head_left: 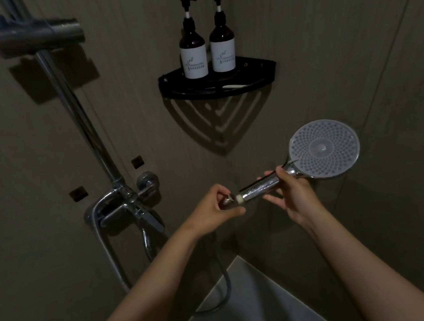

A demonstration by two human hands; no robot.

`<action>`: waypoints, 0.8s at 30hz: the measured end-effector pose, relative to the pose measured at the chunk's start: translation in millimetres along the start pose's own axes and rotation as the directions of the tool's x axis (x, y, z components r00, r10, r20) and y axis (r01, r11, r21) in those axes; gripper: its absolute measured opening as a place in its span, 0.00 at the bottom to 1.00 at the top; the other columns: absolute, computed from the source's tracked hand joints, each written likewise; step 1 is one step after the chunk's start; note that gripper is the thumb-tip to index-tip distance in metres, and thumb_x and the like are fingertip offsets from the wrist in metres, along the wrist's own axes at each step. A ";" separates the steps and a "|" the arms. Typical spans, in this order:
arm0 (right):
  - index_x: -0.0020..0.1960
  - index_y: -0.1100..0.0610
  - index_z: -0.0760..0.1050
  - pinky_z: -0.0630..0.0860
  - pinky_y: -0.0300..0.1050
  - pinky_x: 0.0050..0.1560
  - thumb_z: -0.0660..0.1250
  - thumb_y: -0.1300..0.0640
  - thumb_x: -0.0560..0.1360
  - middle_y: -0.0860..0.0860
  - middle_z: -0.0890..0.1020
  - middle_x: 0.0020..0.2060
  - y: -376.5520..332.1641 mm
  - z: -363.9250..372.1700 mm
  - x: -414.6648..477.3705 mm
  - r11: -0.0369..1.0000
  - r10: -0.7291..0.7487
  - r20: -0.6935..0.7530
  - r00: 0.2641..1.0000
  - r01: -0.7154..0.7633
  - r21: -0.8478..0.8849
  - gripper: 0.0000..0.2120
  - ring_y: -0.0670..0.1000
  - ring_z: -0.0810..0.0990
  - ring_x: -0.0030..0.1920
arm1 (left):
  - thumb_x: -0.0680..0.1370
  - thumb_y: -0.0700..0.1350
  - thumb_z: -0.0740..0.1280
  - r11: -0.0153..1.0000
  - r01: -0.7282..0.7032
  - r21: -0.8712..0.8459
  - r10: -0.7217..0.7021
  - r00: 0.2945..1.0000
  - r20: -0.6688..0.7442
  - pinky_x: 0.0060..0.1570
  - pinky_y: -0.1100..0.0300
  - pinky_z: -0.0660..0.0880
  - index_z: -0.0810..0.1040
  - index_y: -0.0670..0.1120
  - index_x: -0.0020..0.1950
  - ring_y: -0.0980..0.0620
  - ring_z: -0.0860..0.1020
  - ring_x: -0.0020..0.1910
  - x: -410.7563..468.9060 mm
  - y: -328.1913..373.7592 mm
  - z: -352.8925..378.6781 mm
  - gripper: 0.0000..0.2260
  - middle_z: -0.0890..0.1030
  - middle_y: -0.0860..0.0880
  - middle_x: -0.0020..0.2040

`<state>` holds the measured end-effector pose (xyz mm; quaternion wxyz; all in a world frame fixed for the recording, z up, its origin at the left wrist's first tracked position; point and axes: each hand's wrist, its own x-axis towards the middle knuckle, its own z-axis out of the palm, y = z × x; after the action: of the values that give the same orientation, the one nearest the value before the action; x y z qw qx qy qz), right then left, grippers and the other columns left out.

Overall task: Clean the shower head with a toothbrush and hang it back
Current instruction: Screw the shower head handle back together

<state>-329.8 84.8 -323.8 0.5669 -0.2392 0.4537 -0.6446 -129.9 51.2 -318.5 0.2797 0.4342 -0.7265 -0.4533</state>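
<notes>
In the lower right of the frame the shower head [324,148] is held off the wall, its round perforated face turned up toward the camera and its chrome handle slanting down to the left. The right hand [294,198] has its grip closed round the upper handle, fingers curled over it. The left hand [216,209] pinches the hose connector [227,202] at the handle's pale lower end; whether the two are screwed together cannot be told. The hose [227,287] drops from there and loops low at the frame's centre.

In the upper left, the wall bracket [35,35] sits on the chrome riser rail [81,127], with the mixer tap [124,208] at the rail's foot. At top centre a black corner shelf [262,76] carries two dark pump bottles [192,50] side by side and a slim pale object [234,86] lying flat, too dim to identify.
</notes>
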 end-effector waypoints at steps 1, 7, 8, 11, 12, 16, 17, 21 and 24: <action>0.62 0.62 0.71 0.77 0.61 0.54 0.62 0.55 0.77 0.57 0.82 0.55 1.6 0.8 -1.0 1.000 0.001 -0.002 1.000 -0.001 -0.019 0.16 0.54 0.81 0.55 | 0.72 0.44 0.72 1.000 0.023 -0.006 -0.023 1.000 -0.002 0.35 0.69 0.67 0.71 0.46 0.50 0.58 0.70 0.36 1.0 3.0 1.9 0.12 0.72 0.52 0.39; 0.67 0.65 0.67 0.80 0.48 0.39 0.62 0.54 0.78 0.61 0.79 0.60 7.3 -0.5 -1.8 1.000 0.018 -0.038 0.999 -0.018 -0.003 0.22 0.54 0.81 0.56 | 0.75 0.47 0.69 0.996 -0.041 0.082 0.044 0.999 -0.026 0.32 0.67 0.65 0.73 0.45 0.44 0.59 0.68 0.32 4.8 9.1 3.1 0.07 0.71 0.53 0.33; 0.67 0.65 0.67 0.80 0.47 0.37 0.62 0.54 0.78 0.61 0.79 0.60 6.4 -2.1 -1.3 1.000 0.015 -0.040 0.999 -0.015 -0.005 0.22 0.54 0.81 0.56 | 0.75 0.47 0.69 0.996 -0.043 0.081 0.046 0.998 -0.036 0.32 0.65 0.65 0.73 0.46 0.40 0.59 0.68 0.31 5.0 7.4 1.8 0.08 0.71 0.53 0.32; 0.66 0.64 0.69 0.80 0.51 0.42 0.62 0.54 0.78 0.60 0.80 0.58 4.2 -3.4 -0.2 1.000 -0.008 -0.028 1.000 0.009 0.016 0.20 0.53 0.82 0.56 | 0.75 0.50 0.68 0.993 -0.023 0.115 0.029 0.998 -0.053 0.30 0.60 0.63 0.68 0.48 0.29 0.57 0.66 0.25 4.3 0.2 0.6 0.16 0.69 0.51 0.26; 0.64 0.63 0.70 0.80 0.55 0.46 0.62 0.55 0.78 0.58 0.81 0.56 4.4 -3.1 0.3 1.000 -0.022 -0.027 0.999 0.022 0.020 0.18 0.54 0.82 0.56 | 0.75 0.51 0.68 0.991 -0.011 0.135 0.018 0.999 -0.051 0.30 0.59 0.62 0.66 0.48 0.27 0.56 0.65 0.24 3.7 -1.5 0.8 0.19 0.67 0.50 0.24; 0.63 0.62 0.71 0.79 0.58 0.50 0.64 0.55 0.77 0.56 0.82 0.52 8.2 -3.7 0.7 0.998 -0.055 -0.035 0.998 0.056 0.019 0.17 0.56 0.81 0.57 | 0.75 0.53 0.67 0.981 0.016 0.193 -0.006 0.999 -0.053 0.29 0.59 0.59 0.64 0.49 0.27 0.56 0.61 0.25 3.1 -2.8 2.4 0.21 0.62 0.51 0.25; 0.64 0.64 0.70 0.79 0.58 0.50 0.64 0.55 0.77 0.58 0.82 0.54 9.0 -4.2 0.7 0.998 -0.052 -0.037 0.998 0.052 0.018 0.20 0.56 0.81 0.56 | 0.75 0.52 0.68 0.979 0.014 0.202 -0.004 0.999 -0.051 0.27 0.62 0.58 0.64 0.49 0.27 0.58 0.61 0.24 2.7 -3.0 1.8 0.20 0.63 0.52 0.25; 0.66 0.68 0.67 0.81 0.51 0.40 0.64 0.54 0.77 0.64 0.78 0.59 7.0 -3.4 -0.2 0.997 -0.048 -0.027 0.998 0.049 0.054 0.24 0.53 0.83 0.53 | 0.76 0.43 0.66 0.983 0.056 0.174 -0.050 0.998 -0.037 0.32 0.65 0.64 0.68 0.47 0.40 0.56 0.67 0.32 1.5 -7.8 0.2 0.08 0.69 0.52 0.32; 0.67 0.69 0.66 0.81 0.49 0.40 0.63 0.54 0.77 0.64 0.77 0.61 3.7 0.7 0.2 0.996 -0.065 -0.006 0.998 0.065 0.065 0.24 0.53 0.83 0.53 | 0.80 0.43 0.58 0.987 0.120 0.104 -0.123 0.992 0.020 0.34 0.62 0.65 0.63 0.45 0.49 0.56 0.67 0.35 -0.3 -12.1 4.0 0.03 0.68 0.52 0.35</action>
<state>-327.4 84.7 -326.6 0.5522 -0.2342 0.4254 -0.6777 -128.4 50.6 -331.1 0.2193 0.4856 -0.7245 -0.4372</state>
